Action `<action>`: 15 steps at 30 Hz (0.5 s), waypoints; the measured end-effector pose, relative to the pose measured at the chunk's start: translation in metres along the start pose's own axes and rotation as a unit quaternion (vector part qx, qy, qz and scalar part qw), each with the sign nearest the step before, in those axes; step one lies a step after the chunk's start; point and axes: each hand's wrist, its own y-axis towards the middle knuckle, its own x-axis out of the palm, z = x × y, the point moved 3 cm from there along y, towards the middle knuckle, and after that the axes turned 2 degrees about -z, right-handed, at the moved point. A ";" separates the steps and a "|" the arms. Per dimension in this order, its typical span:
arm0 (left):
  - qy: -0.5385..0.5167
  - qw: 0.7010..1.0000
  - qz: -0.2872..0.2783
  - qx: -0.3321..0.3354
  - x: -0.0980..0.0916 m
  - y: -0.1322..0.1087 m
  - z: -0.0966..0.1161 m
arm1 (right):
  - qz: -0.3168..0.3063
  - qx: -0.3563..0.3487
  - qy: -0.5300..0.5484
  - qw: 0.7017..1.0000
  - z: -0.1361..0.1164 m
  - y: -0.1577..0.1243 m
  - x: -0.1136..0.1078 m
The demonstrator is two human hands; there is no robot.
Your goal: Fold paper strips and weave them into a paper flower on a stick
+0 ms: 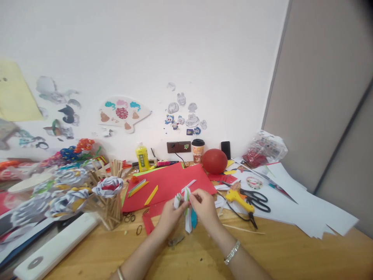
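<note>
Above the wooden table, both of my hands meet at a small folded paper piece (188, 223) with white arms, thin green edges and a blue part. My left hand (169, 216) pinches its left side, fingers closed. From the right, the closed fingertips of my right hand (204, 206) grip the paper near its upper white arm. My fingers hide the centre of the piece. Behind the hands lies a large red paper sheet (171, 177), with a yellow paper strip (151, 195) on it.
To the right are a yellow glue gun (239, 200), black-handled scissors (256, 199) and white paper sheets (282, 210). A red balloon (215, 161), a lidded cup (198, 151) and a yellow bottle (142, 157) stand near the wall. Paper flowers (70, 198) and a white paper trimmer (58, 245) occupy the left.
</note>
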 end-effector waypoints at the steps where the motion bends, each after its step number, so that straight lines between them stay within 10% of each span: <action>1: 0.022 1.000 0.000 0.007 0.000 0.000 -0.002 | -0.003 -0.019 -0.031 0.999 -0.004 0.000 -0.003; 15: 0.014 0.998 -0.057 -0.029 -0.004 0.004 -0.005 | -0.064 0.038 0.063 0.995 0.020 0.012 0.005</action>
